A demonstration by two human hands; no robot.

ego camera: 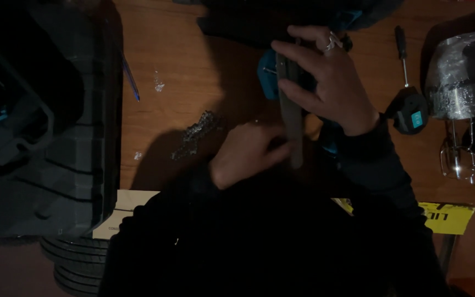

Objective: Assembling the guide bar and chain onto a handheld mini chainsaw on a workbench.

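My right hand (328, 80) presses down on a blue and black power tool (270, 74) on the wooden table (171, 60), fingers spread over the base of its flat grey bar (292, 129). A ring shows on one finger. My left hand (248, 151) grips the near end of that bar between thumb and fingers. A loose metal chain (196, 133) lies in a heap on the table just left of my left hand. The scene is dim and the tool's body is partly hidden by my right hand.
A large black moulded case (45, 121) fills the left side. A blue pen (131, 80) lies beside it. At the right are a screwdriver (402, 55), a black knob with a blue label (410, 113), a plastic-wrapped object (463, 71) and metal whisk beaters (460, 159). Yellow card (446, 217) lies at the near edge.
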